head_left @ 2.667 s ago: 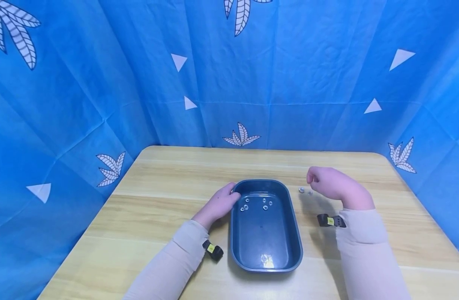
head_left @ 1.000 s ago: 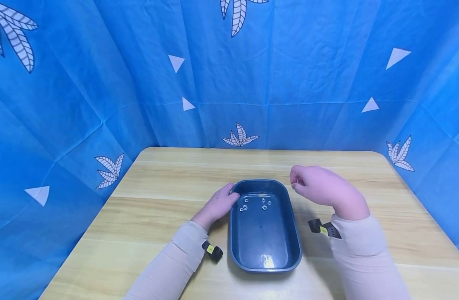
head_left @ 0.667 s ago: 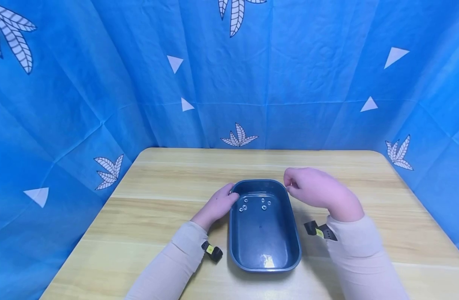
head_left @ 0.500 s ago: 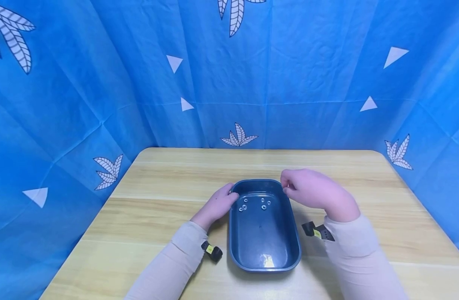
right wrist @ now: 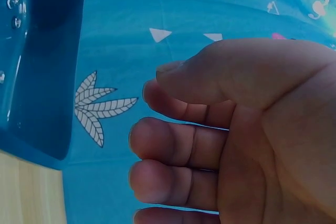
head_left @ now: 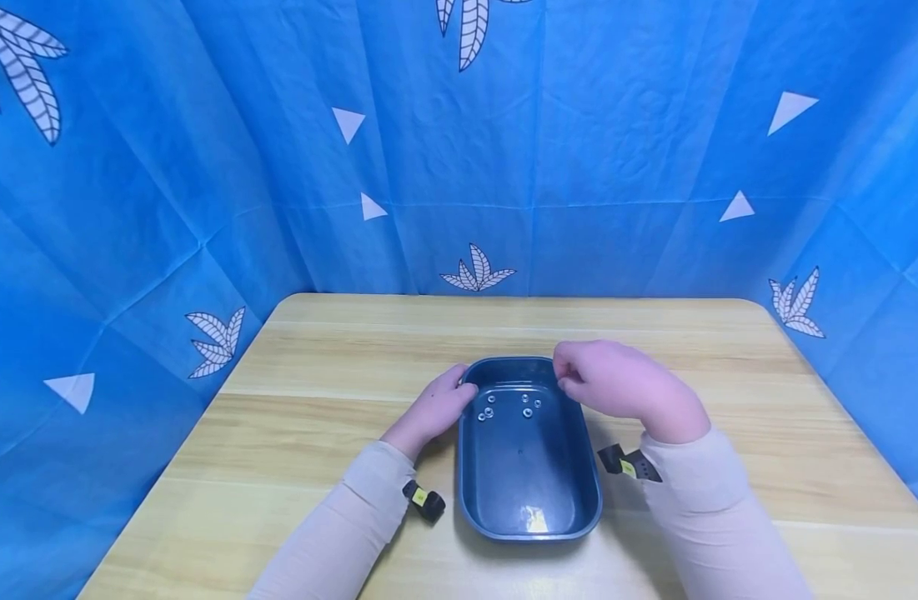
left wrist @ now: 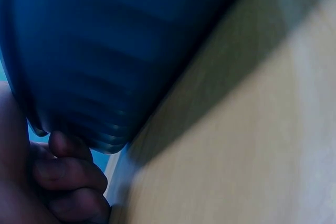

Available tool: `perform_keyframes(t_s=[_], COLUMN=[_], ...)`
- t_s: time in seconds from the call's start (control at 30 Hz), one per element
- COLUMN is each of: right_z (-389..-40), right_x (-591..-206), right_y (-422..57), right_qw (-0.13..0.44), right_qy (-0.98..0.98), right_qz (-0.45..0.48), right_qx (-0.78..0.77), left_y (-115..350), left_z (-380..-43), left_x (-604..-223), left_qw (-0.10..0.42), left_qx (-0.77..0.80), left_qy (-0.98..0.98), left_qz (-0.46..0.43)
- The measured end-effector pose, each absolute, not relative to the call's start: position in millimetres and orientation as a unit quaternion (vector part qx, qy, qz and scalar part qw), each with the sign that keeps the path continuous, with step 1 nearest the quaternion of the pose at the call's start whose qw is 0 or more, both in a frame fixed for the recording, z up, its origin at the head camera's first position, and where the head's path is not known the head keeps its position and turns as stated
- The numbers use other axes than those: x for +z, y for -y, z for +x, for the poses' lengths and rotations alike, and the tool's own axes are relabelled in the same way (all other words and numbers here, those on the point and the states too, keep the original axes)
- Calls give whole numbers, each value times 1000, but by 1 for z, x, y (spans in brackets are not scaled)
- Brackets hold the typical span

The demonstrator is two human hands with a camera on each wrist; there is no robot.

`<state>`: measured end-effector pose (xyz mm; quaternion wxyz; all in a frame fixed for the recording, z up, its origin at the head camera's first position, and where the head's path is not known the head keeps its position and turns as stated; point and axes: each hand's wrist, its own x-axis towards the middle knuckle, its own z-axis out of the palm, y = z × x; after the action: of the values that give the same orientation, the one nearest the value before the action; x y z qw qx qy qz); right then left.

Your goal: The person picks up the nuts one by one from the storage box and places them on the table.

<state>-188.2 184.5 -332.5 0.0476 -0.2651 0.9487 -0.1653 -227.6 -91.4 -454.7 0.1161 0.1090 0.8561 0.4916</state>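
A dark blue plastic tray (head_left: 520, 492) lies on the table with several small silvery metal nuts (head_left: 490, 412) on its floor towards the far end. My left hand (head_left: 432, 408) grips its left rim near the far corner, thumb over the edge. Curled fingers (left wrist: 73, 174) show under the rim in the left wrist view. At the far right corner my right hand (head_left: 616, 379) hovers over the rim, thumb against index finger (right wrist: 157, 98) and the other fingers loosely curled. Whether a nut sits in that pinch is hidden; in the right wrist view none shows.
The wooden table (head_left: 338, 358) reaches back to a blue curtain (head_left: 609, 150) printed with white leaves and triangles. A black camera strap (head_left: 424, 502) is on my left wrist; another strap (head_left: 629, 463) is on the right. The right hand covers some tabletop beside the tray.
My right hand has moved left, from beside two loose nuts on the table to the tray's far right corner. The left hand and the nuts in the tray have stayed put.
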Motion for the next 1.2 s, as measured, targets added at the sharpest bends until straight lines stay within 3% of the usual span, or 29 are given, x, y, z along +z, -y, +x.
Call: perform_keyframes(t_s=[1.2], right_z=[-185], right_x=[-346], right_y=[-143], right_qw=[58], right_qy=[-945], right_qz=[-301], right_qx=[-115], left_y=[92], left_z=[-228], left_x=[-455], left_qw=[119], left_qx=[492], left_qy=[-856], left_qz=[106])
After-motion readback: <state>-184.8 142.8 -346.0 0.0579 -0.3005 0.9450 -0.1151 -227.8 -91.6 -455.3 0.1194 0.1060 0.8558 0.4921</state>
